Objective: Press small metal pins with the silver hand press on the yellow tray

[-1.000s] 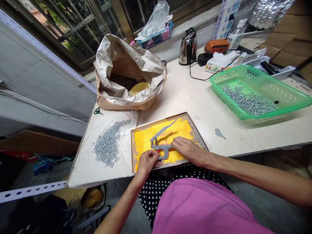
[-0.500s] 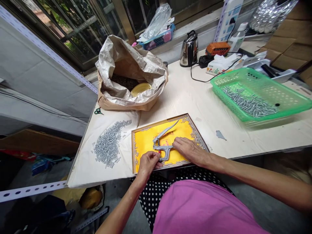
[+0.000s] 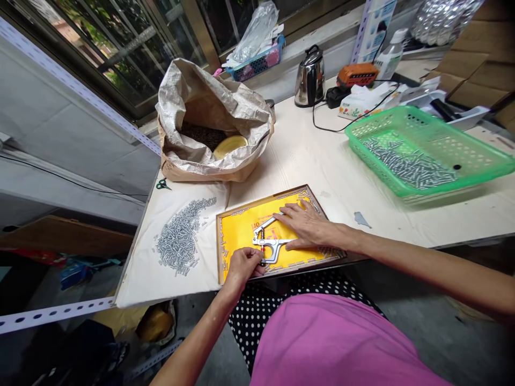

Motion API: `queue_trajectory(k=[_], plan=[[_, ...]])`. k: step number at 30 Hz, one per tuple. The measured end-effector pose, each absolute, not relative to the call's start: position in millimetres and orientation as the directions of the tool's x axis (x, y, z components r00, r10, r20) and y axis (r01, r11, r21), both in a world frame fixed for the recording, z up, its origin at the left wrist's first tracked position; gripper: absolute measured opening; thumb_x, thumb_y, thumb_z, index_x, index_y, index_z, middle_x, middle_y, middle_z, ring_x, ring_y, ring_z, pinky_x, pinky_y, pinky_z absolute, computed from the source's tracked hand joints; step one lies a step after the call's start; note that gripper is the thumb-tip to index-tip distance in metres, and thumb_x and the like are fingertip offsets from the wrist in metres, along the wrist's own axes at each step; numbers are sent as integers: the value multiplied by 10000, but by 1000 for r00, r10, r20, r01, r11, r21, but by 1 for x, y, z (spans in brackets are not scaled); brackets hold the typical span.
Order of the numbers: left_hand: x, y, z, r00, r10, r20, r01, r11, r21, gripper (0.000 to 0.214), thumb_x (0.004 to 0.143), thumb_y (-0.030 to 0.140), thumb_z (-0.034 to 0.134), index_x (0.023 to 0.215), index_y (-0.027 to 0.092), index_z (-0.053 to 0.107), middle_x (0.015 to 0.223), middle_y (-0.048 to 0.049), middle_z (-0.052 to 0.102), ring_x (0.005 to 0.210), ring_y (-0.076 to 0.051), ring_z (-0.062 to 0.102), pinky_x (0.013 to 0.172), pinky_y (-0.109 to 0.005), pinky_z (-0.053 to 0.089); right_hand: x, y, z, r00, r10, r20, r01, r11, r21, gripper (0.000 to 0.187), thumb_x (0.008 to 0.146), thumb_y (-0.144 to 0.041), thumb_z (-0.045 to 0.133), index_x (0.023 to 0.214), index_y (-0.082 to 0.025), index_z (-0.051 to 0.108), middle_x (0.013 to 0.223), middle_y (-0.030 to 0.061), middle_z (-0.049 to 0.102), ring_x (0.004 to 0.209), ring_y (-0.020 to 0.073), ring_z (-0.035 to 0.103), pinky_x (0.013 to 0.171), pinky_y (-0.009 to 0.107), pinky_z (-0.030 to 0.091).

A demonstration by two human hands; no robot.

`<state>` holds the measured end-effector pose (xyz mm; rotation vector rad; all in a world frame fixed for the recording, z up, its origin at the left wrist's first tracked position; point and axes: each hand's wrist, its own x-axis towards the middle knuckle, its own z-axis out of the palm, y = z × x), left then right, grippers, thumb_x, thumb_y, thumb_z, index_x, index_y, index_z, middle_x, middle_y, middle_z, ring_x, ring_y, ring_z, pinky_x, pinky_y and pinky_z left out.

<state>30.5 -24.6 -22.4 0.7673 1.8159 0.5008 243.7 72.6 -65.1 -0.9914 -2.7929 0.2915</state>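
A grey metal hand press plier [image 3: 269,242] lies on a yellow liner inside a wood-framed tray [image 3: 261,203], its jaws towards my left. My right hand [image 3: 306,225] closes over its two handles, which sit nearly together. My left hand [image 3: 243,266] pinches the plier near the jaw end at the tray's lower left, and my fingers hide part of the jaw. Small silver metal pieces line the tray's inner edges. What my left hand holds besides the plier cannot be made out.
A white cloth [image 3: 137,268] left of the tray carries a heap of small silver pieces [image 3: 177,237]. Green scissors [image 3: 163,184] lie behind it. A paper sack [image 3: 201,107], green basket [image 3: 426,136] of silver pieces and steel kettle [image 3: 309,80] stand farther back.
The plier's long upper handle has swung down towards the lower one. My right hand has moved up and left onto it, while my left hand has stayed at the jaw end.
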Motion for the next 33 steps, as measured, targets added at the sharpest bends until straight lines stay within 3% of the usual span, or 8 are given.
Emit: queue_trajectory(k=[4,7,12,14,16,22,27,33], plan=[[25,-26,-27,-215,701,-680,279,712,645,213,888,315,642,811,117,651,534,-24,659,434,-105,592,506,-194,480,243,74,-63,-780,617,104,577,773,-265,787,809,-590,684,1397,-105,489,1294,210,594,1153,366,522,1006,561,337],[20,-29,-26,-207,767,-607,435,628,645,283,923,363,571,830,116,674,615,-47,670,500,-140,625,564,-257,521,246,69,-65,-773,618,143,554,768,-322,714,863,-512,656,1425,-118,459,1270,185,608,1134,335,516,959,491,371],[25,-27,-21,-13,999,-41,876,31,481,372,812,358,725,1118,152,676,1114,-126,664,1014,-269,661,901,-420,546,243,61,-61,-774,611,164,537,772,-341,640,906,-403,639,1447,-133,427,1244,166,623,1098,316,518,899,453,385],[31,-20,-24,165,985,42,917,-169,360,659,711,324,823,1299,161,573,1331,-157,572,1271,-340,519,1048,-496,466,237,59,-55,-769,616,171,549,774,-316,609,913,-381,636,1431,-126,442,1239,169,626,1098,319,519,901,459,377],[37,-9,-30,278,960,42,912,-278,301,779,702,300,827,1385,162,477,1412,-167,511,1342,-355,440,1092,-524,424,232,59,-49,-771,612,178,549,779,-302,578,918,-379,630,1410,-127,461,1225,168,630,1097,316,521,913,466,369],[48,18,-40,301,952,-56,936,-284,208,692,776,279,705,1396,147,428,1203,-131,602,1109,-290,554,959,-441,504,230,65,-48,-780,620,83,590,774,-231,681,800,-338,750,1361,-74,468,1218,186,603,1073,307,524,896,428,401],[50,22,-30,334,940,-73,942,-331,54,528,818,254,642,1316,167,492,1152,-114,614,1087,-282,555,935,-414,498,226,67,-49,-741,667,82,655,744,-130,231,923,-176,533,1138,-112,590,1054,148,639,962,270,544,824,386,416],[46,29,-21,338,937,-84,941,-335,49,165,909,219,553,1057,165,602,1026,-121,641,1020,-278,564,892,-408,496,222,72,-51,-797,596,98,585,802,-120,231,964,-100,405,1041,-139,619,987,126,647,925,253,541,791,366,410]])
